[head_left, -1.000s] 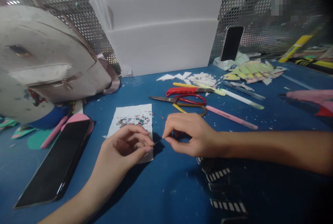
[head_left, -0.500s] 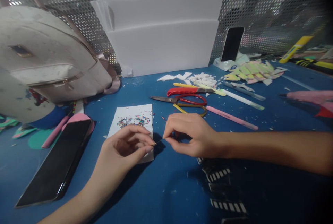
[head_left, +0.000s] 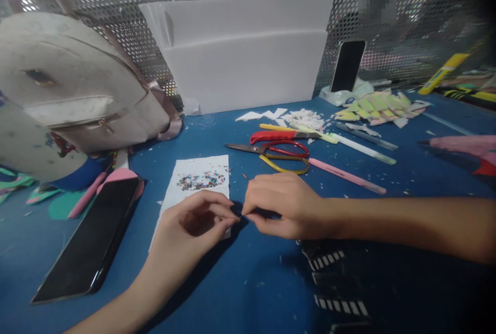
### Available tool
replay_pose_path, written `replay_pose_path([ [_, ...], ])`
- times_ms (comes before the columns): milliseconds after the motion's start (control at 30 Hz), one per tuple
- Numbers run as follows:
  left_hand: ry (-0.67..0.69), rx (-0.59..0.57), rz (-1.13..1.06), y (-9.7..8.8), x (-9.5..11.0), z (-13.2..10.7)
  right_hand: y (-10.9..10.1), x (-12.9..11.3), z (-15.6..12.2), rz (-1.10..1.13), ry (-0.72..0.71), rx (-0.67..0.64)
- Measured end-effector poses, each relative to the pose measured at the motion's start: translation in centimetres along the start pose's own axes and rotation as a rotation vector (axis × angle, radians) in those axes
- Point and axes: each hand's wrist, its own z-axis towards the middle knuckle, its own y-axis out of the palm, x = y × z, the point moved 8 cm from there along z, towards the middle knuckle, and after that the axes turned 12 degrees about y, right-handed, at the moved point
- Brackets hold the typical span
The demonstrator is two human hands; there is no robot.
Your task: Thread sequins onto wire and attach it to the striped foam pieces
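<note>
My left hand (head_left: 194, 223) is pinched closed over the lower right corner of a white paper sheet (head_left: 182, 192) that carries a small heap of tiny coloured beads (head_left: 200, 180). My right hand (head_left: 281, 203) is also pinched closed, its fingertips meeting those of the left at a thin needle-like piece too small to name. A thin red thread end (head_left: 245, 176) sticks up behind the right hand. Both hands rest low over the blue table (head_left: 251, 282).
A black phone (head_left: 89, 243) lies at the left on pink foam. A pale backpack (head_left: 70, 91) fills the far left. Red and yellow scissors (head_left: 277, 150), pens (head_left: 346, 175), paper scraps (head_left: 302, 117), white foam boards (head_left: 244, 49) and a propped phone (head_left: 347, 65) lie behind the hands.
The fingertips of both hands have closed the small gap and now touch. The view has shifted slightly; the rest is unmoved.
</note>
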Motion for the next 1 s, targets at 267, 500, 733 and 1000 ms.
replay_pose_path([
  [267, -0.030, -0.035, -0.031, 0.6, 0.1, -0.2, 0.4, -0.3, 0.0, 0.037, -0.042, -0.065],
  [500, -0.003, -0.092, -0.028, 1.4, 0.1, -0.4, 0.7, 0.0, 0.0, 0.066, -0.020, -0.116],
  [733, 0.012, -0.111, -0.033, 1.6, 0.5, -0.4, 1.1, 0.1, 0.0, 0.125, 0.004, -0.169],
  [1000, 0.026, -0.121, -0.077, 1.9, 0.6, -0.5, 1.2, 0.2, 0.0, 0.184, 0.005, -0.211],
])
